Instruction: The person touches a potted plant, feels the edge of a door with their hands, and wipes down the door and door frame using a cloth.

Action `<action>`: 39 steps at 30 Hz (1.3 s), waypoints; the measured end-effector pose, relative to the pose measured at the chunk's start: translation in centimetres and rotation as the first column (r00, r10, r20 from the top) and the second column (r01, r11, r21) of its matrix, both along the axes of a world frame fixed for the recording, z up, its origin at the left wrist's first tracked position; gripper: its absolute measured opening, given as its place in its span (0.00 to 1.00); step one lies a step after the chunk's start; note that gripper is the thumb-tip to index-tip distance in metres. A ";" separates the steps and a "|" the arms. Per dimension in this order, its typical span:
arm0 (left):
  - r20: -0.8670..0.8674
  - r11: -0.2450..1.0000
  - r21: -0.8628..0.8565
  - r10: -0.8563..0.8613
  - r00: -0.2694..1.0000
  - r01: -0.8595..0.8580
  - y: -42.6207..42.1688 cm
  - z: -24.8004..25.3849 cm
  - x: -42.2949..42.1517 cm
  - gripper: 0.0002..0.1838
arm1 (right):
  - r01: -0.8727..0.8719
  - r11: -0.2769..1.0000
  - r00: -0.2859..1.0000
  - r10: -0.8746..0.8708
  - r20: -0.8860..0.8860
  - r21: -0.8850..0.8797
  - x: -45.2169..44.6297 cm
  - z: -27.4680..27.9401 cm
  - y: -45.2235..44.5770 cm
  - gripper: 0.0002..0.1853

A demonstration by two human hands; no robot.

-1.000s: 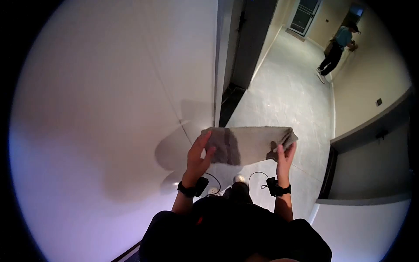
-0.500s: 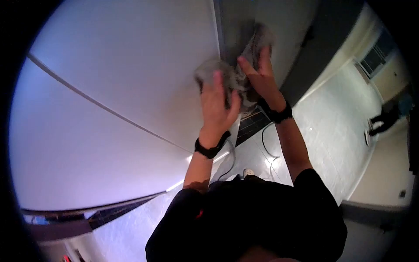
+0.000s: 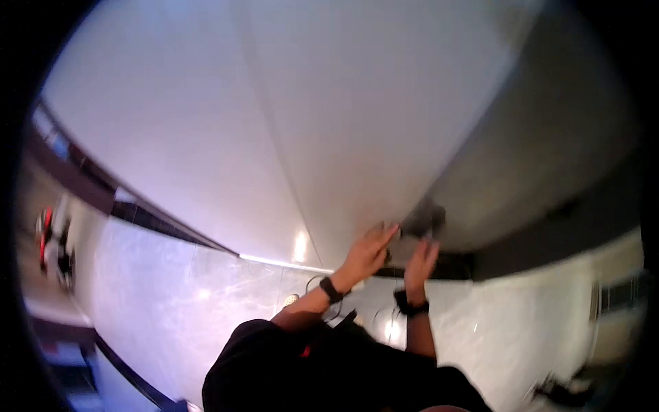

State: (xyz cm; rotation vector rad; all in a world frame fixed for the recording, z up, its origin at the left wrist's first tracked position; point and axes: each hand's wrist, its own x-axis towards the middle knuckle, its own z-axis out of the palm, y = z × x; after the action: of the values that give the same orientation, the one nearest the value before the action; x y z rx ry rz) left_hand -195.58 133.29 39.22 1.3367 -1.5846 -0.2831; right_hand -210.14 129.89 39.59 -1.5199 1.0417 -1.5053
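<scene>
A grey cloth (image 3: 427, 218), dark and blurred by motion, lies against the tall panels near the seam where the pale one meets the dark one. My left hand (image 3: 369, 253) is at the lower edge of the pale panel, its fingers pointing right toward the cloth; a dark bit of cloth shows under its palm. My right hand (image 3: 420, 266) is just below the cloth, its fingers stretched upward and pressing it to the surface. Both wrists wear black bands. How tightly the fingers grip is blurred.
The pale panel (image 3: 206, 137) with a thin vertical seam fills the upper view; the dark panel (image 3: 542, 151) stands to its right. Below is a shiny light floor (image 3: 178, 295) with a cable (image 3: 334, 314) near my feet. Another person's dark legs (image 3: 566, 390) show at lower right.
The view has turned, so the panels appear shifted and tilted. Both hands and the cloth have gone from high up to low in the view, close to the panels' bottom edge.
</scene>
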 end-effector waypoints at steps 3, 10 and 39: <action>-0.162 0.975 0.216 -0.012 0.987 0.047 2.7 -2.2 1.5 0.35 | -0.127 0.967 0.967 0.071 -0.243 -0.223 -1.5 -1.5 3.2 0.20; -0.291 0.894 0.386 0.351 0.890 -0.226 12.9 -5.0 9.1 0.26 | -0.570 0.705 0.700 0.148 -0.699 -0.422 -4.3 -4.7 5.7 0.11; -0.851 0.823 0.085 0.354 0.389 -0.562 22.1 -5.1 52.7 0.25 | -0.260 0.655 0.890 -0.122 -0.439 -0.709 52.2 6.6 15.3 0.06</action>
State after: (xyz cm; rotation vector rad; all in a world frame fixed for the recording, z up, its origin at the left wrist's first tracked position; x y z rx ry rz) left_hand -142.87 155.36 34.13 1.1241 -0.3443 -0.3221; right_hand -157.90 145.18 46.18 -2.5795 0.5531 -1.6633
